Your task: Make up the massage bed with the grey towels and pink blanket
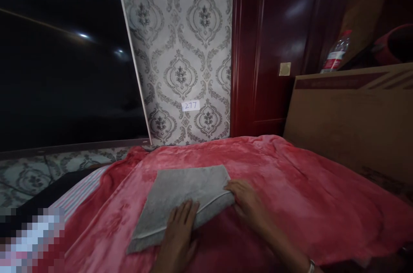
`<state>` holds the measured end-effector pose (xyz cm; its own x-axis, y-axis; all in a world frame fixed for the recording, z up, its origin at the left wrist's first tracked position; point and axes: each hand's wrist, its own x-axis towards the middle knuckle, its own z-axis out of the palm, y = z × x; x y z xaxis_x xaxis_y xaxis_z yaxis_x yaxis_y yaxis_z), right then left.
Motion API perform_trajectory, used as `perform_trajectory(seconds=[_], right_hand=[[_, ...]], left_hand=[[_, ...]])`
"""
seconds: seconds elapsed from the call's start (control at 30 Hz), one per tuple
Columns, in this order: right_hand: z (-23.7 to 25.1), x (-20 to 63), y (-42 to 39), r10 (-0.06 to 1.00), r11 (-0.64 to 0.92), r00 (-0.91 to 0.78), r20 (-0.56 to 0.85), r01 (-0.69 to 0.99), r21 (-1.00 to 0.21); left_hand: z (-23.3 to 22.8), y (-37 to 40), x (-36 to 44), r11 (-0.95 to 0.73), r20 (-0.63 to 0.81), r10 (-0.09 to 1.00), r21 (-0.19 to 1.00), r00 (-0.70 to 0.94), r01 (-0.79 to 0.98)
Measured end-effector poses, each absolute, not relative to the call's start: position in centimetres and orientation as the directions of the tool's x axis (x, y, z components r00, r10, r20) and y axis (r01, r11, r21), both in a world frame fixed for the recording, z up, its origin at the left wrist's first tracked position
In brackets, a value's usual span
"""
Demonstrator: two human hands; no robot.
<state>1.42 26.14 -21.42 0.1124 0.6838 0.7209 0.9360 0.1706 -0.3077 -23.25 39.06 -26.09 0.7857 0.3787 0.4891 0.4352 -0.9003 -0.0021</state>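
A grey folded towel (pixel 180 195) lies on a red plush blanket (pixel 290 187) spread over a bed. My left hand (pixel 179 232) rests flat on the towel's near edge, fingers spread and pressing it down. My right hand (pixel 247 200) pinches the towel's right corner, where the folded layers meet. The towel's near left corner hangs loose toward me.
A large black TV screen (pixel 64 71) leans against the patterned wallpaper at the left. A dark red wooden door (pixel 267 49) stands behind the bed. A big cardboard box (pixel 355 122) sits at the right, with a plastic bottle (pixel 337 51) behind it. Striped bedding (pixel 80 191) shows at the left.
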Motion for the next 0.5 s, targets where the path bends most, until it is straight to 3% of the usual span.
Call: perform_trajectory(seconds=[0.13,0.23,0.3,0.4,0.5], right_hand=[[-20.2,0.5,26.2,0.619,0.246,0.104,0.779,0.916,-0.318],[-23.9,1.5,25.7,0.607,0.228,0.201,0.768,0.883,-0.411],[-27.5,2.8,25.5,0.64,0.179,0.329,0.695,0.815,-0.55],[-31.6,4.5,25.9,0.64,0.161,0.569,0.517,0.558,-0.814],[-32.0,4.6,26.3,0.646,0.327,0.657,0.387,0.22,-0.919]], left_hand=[[-22.8,37.4,-18.7,-0.899,0.535,0.411,0.101,0.738,0.427],[-21.5,37.7,-18.3,-0.949,0.637,0.273,0.057,0.721,0.309],[-21.0,38.2,-18.8,-0.975,0.73,0.16,0.011,0.664,0.223],[-19.7,38.6,-19.9,-0.989,0.832,0.107,0.035,0.544,0.141],[-16.4,38.0,-21.2,-0.976,0.781,0.199,0.213,0.592,0.047]])
